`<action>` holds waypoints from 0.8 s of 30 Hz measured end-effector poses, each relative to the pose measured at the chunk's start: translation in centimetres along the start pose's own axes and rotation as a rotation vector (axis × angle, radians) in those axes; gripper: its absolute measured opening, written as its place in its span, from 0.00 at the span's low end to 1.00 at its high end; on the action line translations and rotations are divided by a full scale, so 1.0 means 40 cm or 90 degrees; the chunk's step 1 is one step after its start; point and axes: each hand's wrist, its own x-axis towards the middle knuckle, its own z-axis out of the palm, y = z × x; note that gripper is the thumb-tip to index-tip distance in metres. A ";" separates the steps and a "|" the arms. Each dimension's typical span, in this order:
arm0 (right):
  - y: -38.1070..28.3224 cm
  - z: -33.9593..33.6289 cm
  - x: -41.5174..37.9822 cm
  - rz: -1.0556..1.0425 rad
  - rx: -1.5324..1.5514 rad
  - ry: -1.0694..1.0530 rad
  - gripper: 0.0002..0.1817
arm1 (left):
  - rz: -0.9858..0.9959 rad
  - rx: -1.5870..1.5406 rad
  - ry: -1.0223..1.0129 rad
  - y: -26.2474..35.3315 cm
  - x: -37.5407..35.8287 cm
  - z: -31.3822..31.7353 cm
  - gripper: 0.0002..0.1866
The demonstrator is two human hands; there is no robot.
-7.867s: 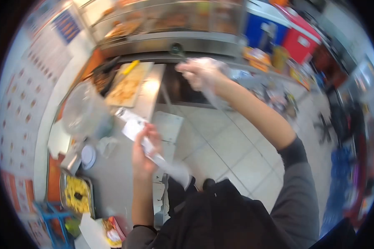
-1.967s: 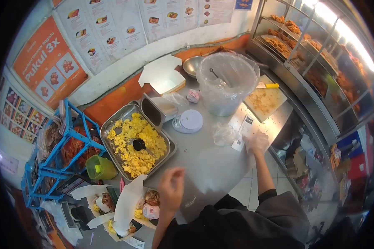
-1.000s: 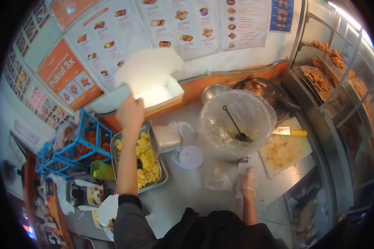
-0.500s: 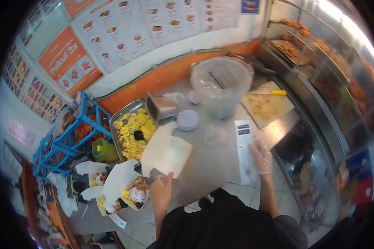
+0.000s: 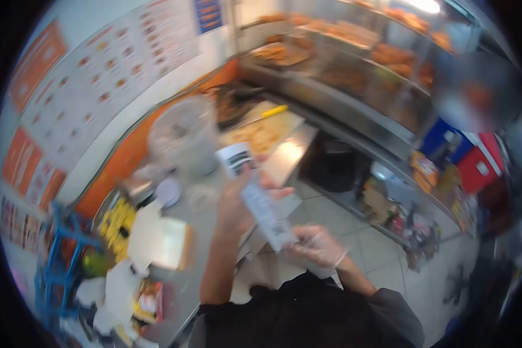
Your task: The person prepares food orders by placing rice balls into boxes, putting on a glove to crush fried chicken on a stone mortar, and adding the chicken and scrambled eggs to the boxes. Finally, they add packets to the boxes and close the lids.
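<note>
A long white paper slip with black print (image 5: 265,211) hangs slanted between my two hands. My left hand (image 5: 238,203) is at its upper part, the thumb against the slip and other fingers reaching past it. My right hand (image 5: 318,246), in a clear plastic glove, pinches the slip's lower end. An open, empty-looking paper box (image 5: 171,242) stands on the metal counter to the left. Filled boxes (image 5: 149,298) are nearer the lower left edge, blurred.
A plastic-lined bucket (image 5: 191,139), a round lilac lid (image 5: 169,192) and a cutting board with a yellow-handled knife (image 5: 274,111) are on the counter. A tray of yellow food (image 5: 117,226) and blue rack (image 5: 58,261) stand left. Fried food fills the display case (image 5: 354,75).
The view has turned right. My left hand has left the open box and come to the slip. My right hand has moved to the slip's lower end, and the slip is now tilted.
</note>
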 end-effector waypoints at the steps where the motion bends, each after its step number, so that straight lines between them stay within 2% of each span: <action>1: 0.009 -0.068 -0.043 0.017 -0.008 0.054 0.17 | -0.016 -0.010 0.022 -0.021 0.034 0.034 0.20; 2: 0.000 -0.138 -0.084 0.049 -0.111 -0.035 0.18 | -0.025 -0.015 0.034 -0.044 0.067 0.074 0.17; 3: 0.008 -0.219 -0.122 0.087 -0.207 -0.133 0.20 | -0.056 -0.046 -0.018 -0.077 0.112 0.095 0.16; 4: 0.036 -0.317 -0.164 0.108 -0.211 -0.093 0.20 | -0.101 -0.059 -0.047 -0.115 0.156 0.127 0.13; 6: 0.103 -0.545 -0.267 0.057 -0.399 -0.120 0.23 | -0.213 -0.134 -0.137 -0.217 0.261 0.189 0.14; 9: 0.092 -0.854 -0.356 0.227 -0.482 0.230 0.23 | -0.307 -0.138 -0.187 -0.403 0.436 0.286 0.16; 10: 0.114 -0.956 -0.367 0.298 -0.518 0.328 0.23 | -0.294 -0.139 -0.181 -0.464 0.495 0.319 0.16; 12: 0.228 -1.177 -0.380 0.279 -0.596 0.533 0.21 | -0.358 -0.195 -0.220 -0.567 0.621 0.377 0.18; 14: 0.287 -1.353 -0.369 0.219 -0.616 0.713 0.20 | -0.348 -0.158 -0.189 -0.627 0.724 0.422 0.19; 16: 0.412 -1.585 -0.355 0.192 -0.627 0.754 0.19 | -0.347 -0.151 -0.215 -0.678 0.799 0.459 0.21; 18: 0.527 -1.828 -0.308 0.275 -0.808 0.701 0.17 | -0.313 -0.153 -0.202 -0.698 0.850 0.489 0.23; 20: 0.761 -2.109 -0.267 0.249 -0.922 0.567 0.17 | -0.319 -0.086 -0.144 -0.697 0.881 0.516 0.26; 21: 0.881 -2.254 -0.219 0.358 -0.936 0.371 0.19 | -0.296 -0.067 -0.134 -0.697 0.891 0.522 0.30; 24: 0.948 -2.347 -0.164 0.437 -0.857 0.237 0.19 | -0.248 -0.067 -0.104 -0.691 0.910 0.532 0.32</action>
